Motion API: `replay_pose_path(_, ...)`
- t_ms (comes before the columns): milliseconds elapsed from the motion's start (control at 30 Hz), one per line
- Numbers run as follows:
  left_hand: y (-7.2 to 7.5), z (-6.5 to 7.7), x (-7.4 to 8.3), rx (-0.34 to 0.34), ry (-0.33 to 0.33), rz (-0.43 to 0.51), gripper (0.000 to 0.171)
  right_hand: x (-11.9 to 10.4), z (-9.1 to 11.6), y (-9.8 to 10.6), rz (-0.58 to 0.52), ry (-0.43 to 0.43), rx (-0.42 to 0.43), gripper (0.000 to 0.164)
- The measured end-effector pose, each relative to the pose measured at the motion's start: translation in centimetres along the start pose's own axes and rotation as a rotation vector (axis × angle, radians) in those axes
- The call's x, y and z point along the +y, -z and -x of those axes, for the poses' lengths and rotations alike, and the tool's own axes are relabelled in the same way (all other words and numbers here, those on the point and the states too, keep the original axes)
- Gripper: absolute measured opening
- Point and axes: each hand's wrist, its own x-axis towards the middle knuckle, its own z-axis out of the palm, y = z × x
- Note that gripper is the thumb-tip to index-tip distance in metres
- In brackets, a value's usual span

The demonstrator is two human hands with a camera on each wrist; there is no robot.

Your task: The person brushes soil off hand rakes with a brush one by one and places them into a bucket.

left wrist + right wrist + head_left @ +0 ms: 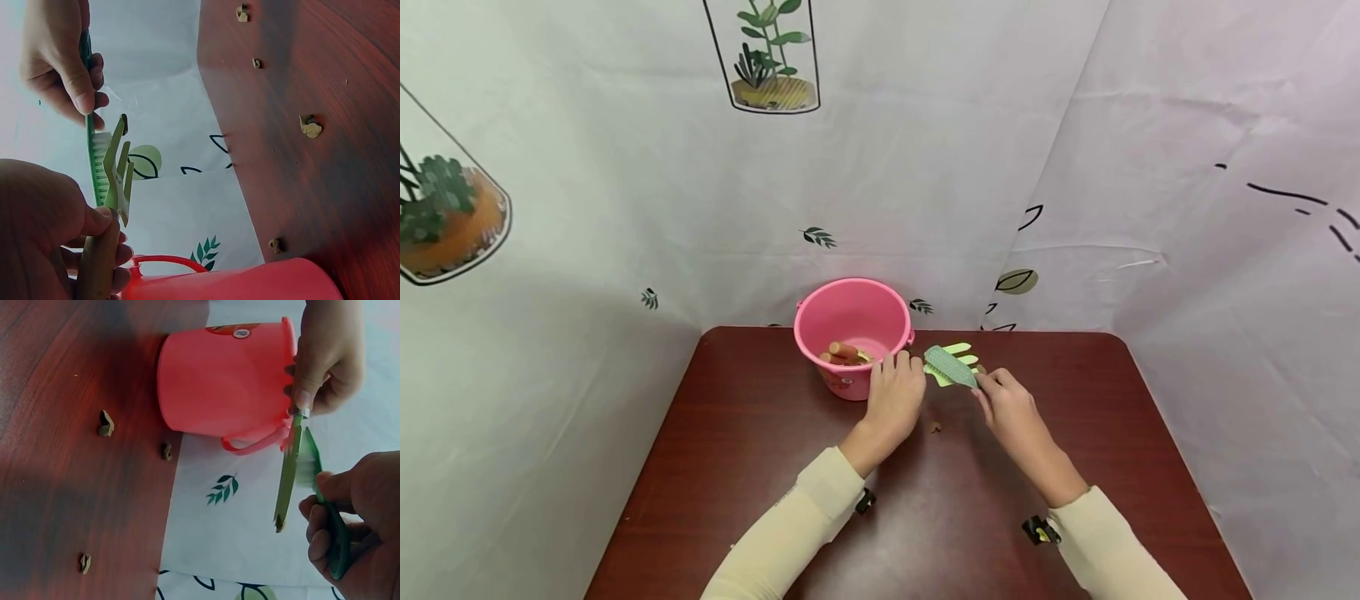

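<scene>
My left hand grips the wooden handle of a small light-green hand fork beside the rim of a pink bucket. The fork's tines point to the right, above the table. In my right hand is a green brush, held by its handle. Its white bristles face the fork and meet the tines in the left wrist view. A brown bit of dirt clings to one tine tip. Inside the bucket lie wooden-handled tools, their lower ends partly hidden.
Several small brown crumbs, such as this clump, are scattered on the dark red-brown table. A pale printed cloth wall rises right behind the table's back edge, with the bucket close to it.
</scene>
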Motion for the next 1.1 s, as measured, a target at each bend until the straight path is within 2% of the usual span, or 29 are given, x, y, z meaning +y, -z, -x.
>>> replay_pose_path(433, 0.2, 0.2, -0.2, 0.050, 0.008, 0.008, 0.010, 0.4, -0.1, 0.7, 0.026, -0.011, 0.019, 0.027)
replay_pose_path(700, 0.3, 0.4, -0.6, 0.041, 0.019, 0.005, 0.011, 1.9, 0.3, 1.2, 0.037, -0.025, 0.065, 0.023)
replay_pose_path(967, 0.1, 0.8, -0.6, 0.106, 0.010, 0.005, 0.009, 3.0, 0.6, 1.3, 0.040, -0.015, 0.069, 0.023)
replay_pose_path(1100, 0.2, 0.9, -0.6, 0.101, 0.013, 0.009, 0.011, 3.3, 0.5, 1.3, 0.036, -0.011, 0.092, 0.023)
